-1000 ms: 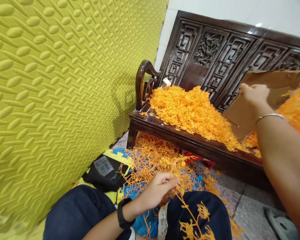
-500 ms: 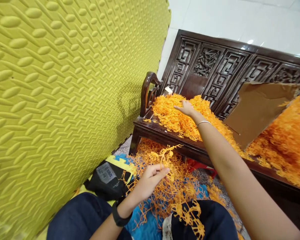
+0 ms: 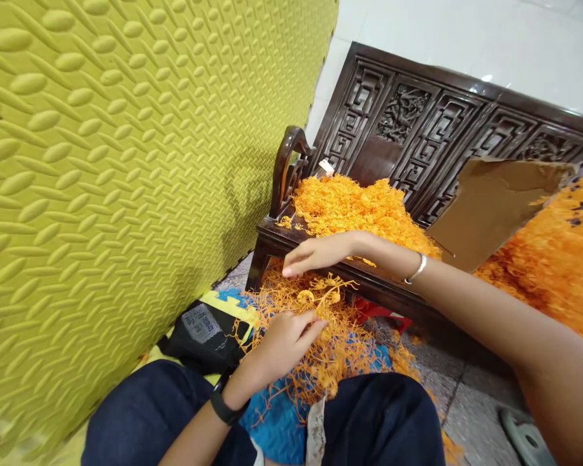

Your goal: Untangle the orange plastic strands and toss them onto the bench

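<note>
My left hand [image 3: 291, 342] is closed on an orange plastic sprue [image 3: 328, 296], pinching its thin branched stem between thumb and fingers. Curled knobby pieces stick out from the stem above the fingertips. My right hand [image 3: 318, 254] hangs just above and left of the sprue, its fingers loosely bent downward, with nothing visible in them. Beneath both hands lies a tangle of thin orange sprues [image 3: 340, 362] on a blue mat [image 3: 276, 414] between my knees. Behind the right hand, a heap of small orange pieces [image 3: 354, 207] covers the left end of a dark wooden bench [image 3: 267, 236].
A cardboard sheet [image 3: 480, 207] leans on the bench, with another orange pile [image 3: 558, 272] to its right. At left stands a yellow foam mat wall [image 3: 126, 162]. A black bag [image 3: 201, 340] lies by my left knee. A red object [image 3: 381, 312] sits under the bench; a slipper [image 3: 527, 437] lies lower right.
My right hand has come down from the heap on the bench toward the left hand. The left hand still holds the sprue. Orange strands over my right knee no longer show there.
</note>
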The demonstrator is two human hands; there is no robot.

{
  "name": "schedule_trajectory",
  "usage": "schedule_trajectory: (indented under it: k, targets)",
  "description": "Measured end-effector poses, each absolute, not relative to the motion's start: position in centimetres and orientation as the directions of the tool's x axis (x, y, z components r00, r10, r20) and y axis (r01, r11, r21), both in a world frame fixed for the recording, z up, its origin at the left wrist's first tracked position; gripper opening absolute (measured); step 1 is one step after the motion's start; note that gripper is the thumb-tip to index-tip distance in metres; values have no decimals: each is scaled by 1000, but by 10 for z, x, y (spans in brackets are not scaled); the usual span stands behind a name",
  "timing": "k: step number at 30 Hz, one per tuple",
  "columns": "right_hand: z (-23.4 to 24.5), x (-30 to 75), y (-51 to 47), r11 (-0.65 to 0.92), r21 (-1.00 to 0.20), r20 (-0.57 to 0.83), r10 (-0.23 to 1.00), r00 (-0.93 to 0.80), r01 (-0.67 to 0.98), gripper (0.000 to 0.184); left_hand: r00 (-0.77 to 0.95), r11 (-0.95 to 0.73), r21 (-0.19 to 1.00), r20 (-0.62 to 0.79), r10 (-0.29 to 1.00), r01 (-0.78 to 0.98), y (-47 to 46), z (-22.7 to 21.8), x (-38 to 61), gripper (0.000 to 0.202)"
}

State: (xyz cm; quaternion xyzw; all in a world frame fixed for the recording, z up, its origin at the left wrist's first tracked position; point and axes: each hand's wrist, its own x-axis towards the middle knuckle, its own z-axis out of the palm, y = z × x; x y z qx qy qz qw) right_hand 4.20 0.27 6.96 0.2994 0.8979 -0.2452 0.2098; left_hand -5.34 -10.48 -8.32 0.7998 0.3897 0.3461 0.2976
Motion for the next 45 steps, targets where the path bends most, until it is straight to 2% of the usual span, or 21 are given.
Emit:
schedule_trajectory:
  k: [2, 4, 6, 9, 11, 12, 16, 18, 22, 24, 30, 34, 37, 41, 45]
  targets:
    - [67, 39, -17, 663, -397, -580, 354, -734, 634, 44, 465, -546, 582, 300, 833, 603, -103, -83, -52, 34]
    - [64, 40, -28, 685, -362, -585, 362, -726, 633, 48, 499, -574, 417, 284, 819, 704, -101, -83, -50, 33]
    - [58, 44, -34, 711, -233, -611, 424, -668, 664, 53, 550, -614, 307, 274, 789, 727, -100, -85, -49, 34]
    - [49, 52, -38, 692, -2, -652, 547, -525, 722, 65, 602, -648, 241, 241, 761, 723, -100, -88, -48, 34]
    - [46, 58, -41, 683, 64, -648, 582, -490, 727, 70, 615, -649, 233, 209, 761, 724, -99, -89, -49, 32]
    - [46, 60, -44, 692, 58, -640, 579, -505, 720, 70, 610, -640, 238, 192, 769, 731, -99, -89, -49, 32]
    - [50, 68, -57, 747, -85, -595, 493, -635, 660, 62, 574, -595, 278, 162, 802, 754, -95, -87, -50, 31]
    - [49, 73, -63, 773, -83, -564, 484, -669, 630, 58, 571, -597, 298, 179, 801, 745, -92, -87, -51, 28]
    - [33, 81, -71, 759, 80, -389, 621, -681, 646, 47, 533, -576, 339, 221, 817, 744, -88, -93, -51, 29]
    - [23, 85, -73, 725, 121, -286, 679, -676, 678, 45, 531, -578, 336, 230, 816, 743, -87, -96, -50, 31]
    - [6, 87, -71, 622, 15, -130, 778, -615, 783, 44, 543, -588, 305, 225, 809, 749, -87, -93, -48, 30]
    - [0, 89, -65, 523, -54, -96, 845, -525, 851, 30, 545, -583, 287, 209, 812, 760, -89, -91, -47, 28]
    - [0, 91, -56, 482, -69, -87, 869, -487, 873, 30, 543, -586, 277, 221, 810, 762, -89, -92, -46, 29]
    - [5, 99, -42, 482, 28, -80, 874, -478, 876, 41, 506, -569, 293, 267, 820, 768, -88, -95, -43, 29]
    - [11, 108, -27, 406, 197, -63, 913, -402, 892, 48, 430, -530, 404, 316, 846, 745, -88, -99, -37, 29]
